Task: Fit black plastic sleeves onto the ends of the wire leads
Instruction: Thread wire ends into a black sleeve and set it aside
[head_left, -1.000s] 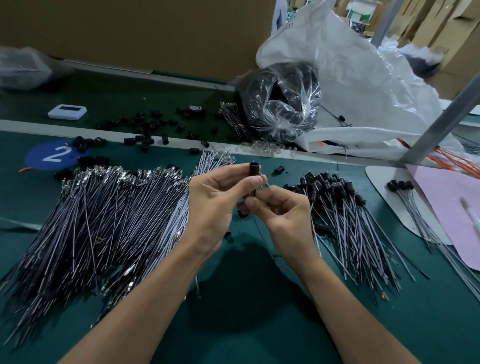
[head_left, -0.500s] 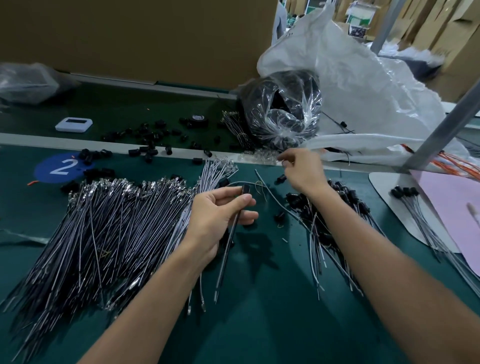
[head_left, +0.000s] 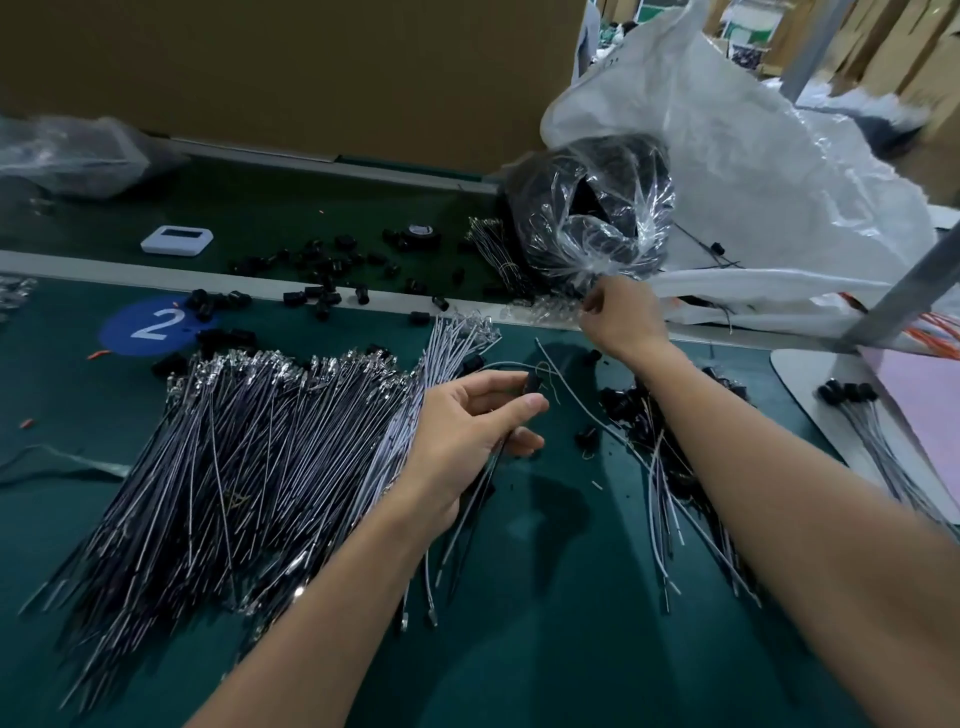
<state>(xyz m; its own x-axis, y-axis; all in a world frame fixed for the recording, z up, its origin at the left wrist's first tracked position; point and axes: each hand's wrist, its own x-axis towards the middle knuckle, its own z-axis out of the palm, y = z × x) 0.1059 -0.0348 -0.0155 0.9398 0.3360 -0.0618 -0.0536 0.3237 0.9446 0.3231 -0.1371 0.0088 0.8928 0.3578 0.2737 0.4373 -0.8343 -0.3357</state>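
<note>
Fingers (head_left: 493, 380) and thumb of the left hand (head_left: 467, 421) pinch a small black plastic sleeve (head_left: 533, 387), and a thin grey wire lead (head_left: 485, 483) runs from it under the palm toward the near edge. The right hand (head_left: 621, 314) is stretched far out, its fingers (head_left: 592, 306) curled at a heap of tiny clear parts (head_left: 540, 312); whether they hold anything cannot be told. Left of the left hand lies a broad pile of bare grey wire leads with metal tips (head_left: 234, 467). Under the right forearm lies a smaller pile of leads already capped in black (head_left: 665, 457). Loose black sleeves (head_left: 322, 265) are scattered farther back on the dark green surface (head_left: 571, 623), near a clear plastic bag of black parts (head_left: 597, 208).
</note>
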